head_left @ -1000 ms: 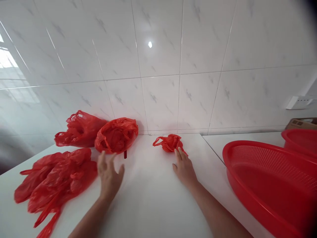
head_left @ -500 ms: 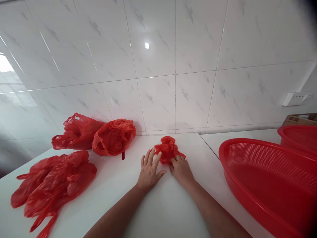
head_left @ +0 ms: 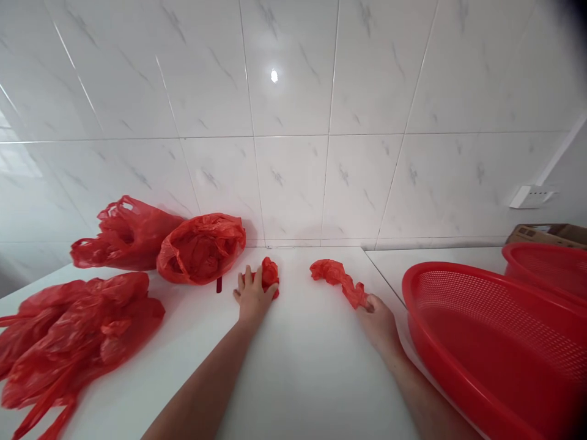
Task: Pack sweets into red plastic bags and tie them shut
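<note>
Two small pieces of crumpled red plastic bag lie on the white counter (head_left: pixel 298 366). My left hand (head_left: pixel 251 296) rests on the left piece (head_left: pixel 270 272), fingers closed over it. My right hand (head_left: pixel 378 318) pinches the near end of the right piece (head_left: pixel 339 280), a twisted strip that stretches away toward the wall. The two hands are well apart.
Two puffed red bags (head_left: pixel 202 247) (head_left: pixel 123 232) sit against the tiled wall at left. A flat pile of red bags (head_left: pixel 77 330) lies at near left. A large red perforated basin (head_left: pixel 495 342) fills the right side, a second one (head_left: pixel 550 260) and a cardboard box (head_left: pixel 545 232) behind it.
Both hands met on one crumpled red bag at the centre, then drew apart. Red plastic now lies under each hand, left and right.
</note>
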